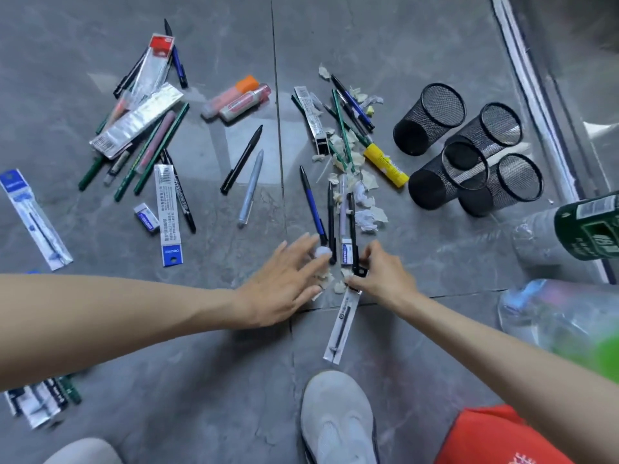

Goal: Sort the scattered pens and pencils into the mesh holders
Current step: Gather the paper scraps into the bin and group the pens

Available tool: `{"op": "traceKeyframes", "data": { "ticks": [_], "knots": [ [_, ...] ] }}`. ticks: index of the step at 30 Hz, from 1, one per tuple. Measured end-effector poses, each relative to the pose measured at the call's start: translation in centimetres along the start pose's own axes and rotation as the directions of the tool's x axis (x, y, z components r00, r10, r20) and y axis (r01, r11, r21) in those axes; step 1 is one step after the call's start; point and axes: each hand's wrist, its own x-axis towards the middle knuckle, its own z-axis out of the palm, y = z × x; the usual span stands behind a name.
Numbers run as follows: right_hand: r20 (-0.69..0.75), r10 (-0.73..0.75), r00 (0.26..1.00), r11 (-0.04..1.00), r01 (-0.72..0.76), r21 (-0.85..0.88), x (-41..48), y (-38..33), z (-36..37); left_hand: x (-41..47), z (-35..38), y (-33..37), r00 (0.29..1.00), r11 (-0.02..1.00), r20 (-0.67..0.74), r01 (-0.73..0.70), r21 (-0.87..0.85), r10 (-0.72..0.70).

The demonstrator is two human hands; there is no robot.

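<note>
Several black mesh holders [432, 115] lie tipped on their sides at the right of the grey floor. Straight ahead a blue pen [313, 205], a black pen [331, 222], a pale pen [342, 209] and another black pen [351, 222] lie side by side. My left hand [284, 283] reaches in with straight, spread fingers, and its tips touch a white paper ball [322, 252] at the pens' near ends. My right hand [382, 272] pinches the black top of a packaged refill [341, 324], next to a small eraser [347, 251].
More pens, green pencils and packets [140, 118] are piled at the left, with two highlighters [234, 97] beyond. Paper scraps [355, 169], a yellow glue stick [385, 160] and pencils lie near the holders. Plastic bottles [562, 229] stand at the right. A grey shoe [335, 420] is below.
</note>
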Motion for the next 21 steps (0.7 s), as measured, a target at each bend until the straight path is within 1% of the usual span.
{"op": "traceKeyframes", "data": {
  "ticks": [1, 3, 5, 6, 8, 11, 15, 17, 19, 21],
  "knots": [
    [0.004, 0.003, 1.0, 1.0, -0.003, -0.002, 0.0, 0.0, -0.1, 0.4, -0.1, 0.3, 0.998, 0.993, 0.023, -0.053, 0.109, 0.051],
    [0.016, 0.025, 1.0, 1.0, -0.025, 0.003, 0.2, 0.2, -0.4, 1.0, -0.2, 0.9, 0.984, 0.933, 0.03, -0.174, 0.316, 0.174],
    [0.034, 0.043, 0.998, 0.999, -0.044, 0.021, 0.3, 0.7, -0.8, 1.3, -0.2, 1.8, 0.973, 0.868, 0.021, -0.215, 0.448, 0.23],
    [0.046, 0.043, 0.998, 0.999, -0.044, 0.025, 0.3, 1.1, -1.0, 1.6, 0.0, 2.1, 0.97, 0.851, 0.01, -0.217, 0.479, 0.242],
    [0.07, 0.023, 0.997, 0.999, -0.025, 0.024, 0.3, 1.6, -1.1, 1.9, 0.0, 2.2, 0.97, 0.842, -0.001, -0.212, 0.496, 0.244],
    [0.074, 0.003, 0.997, 0.999, -0.006, 0.041, 0.3, 2.3, -1.0, 2.4, -0.4, 2.4, 0.969, 0.845, 0.051, -0.234, 0.481, 0.24],
    [0.035, -0.012, 0.999, 0.993, 0.008, 0.119, 0.6, 2.4, -0.9, 1.6, -0.5, 1.3, 0.961, 0.905, 0.096, -0.277, 0.322, 0.26],
    [0.043, -0.011, 0.999, 0.993, 0.005, 0.121, 0.7, 2.1, -0.8, 0.4, -0.8, 0.2, 0.947, 0.892, 0.121, -0.321, 0.317, 0.298],
    [0.043, -0.008, 0.999, 0.996, 0.004, 0.087, 0.7, 2.0, -0.7, -0.7, -1.6, -0.8, 0.931, 0.86, 0.13, -0.364, 0.357, 0.341],
    [-0.005, 0.006, 1.0, 0.998, -0.006, 0.06, 0.8, 1.8, -0.7, -1.2, -2.4, -1.4, 0.923, 0.855, 0.102, -0.383, 0.348, 0.372]
  ]
}}
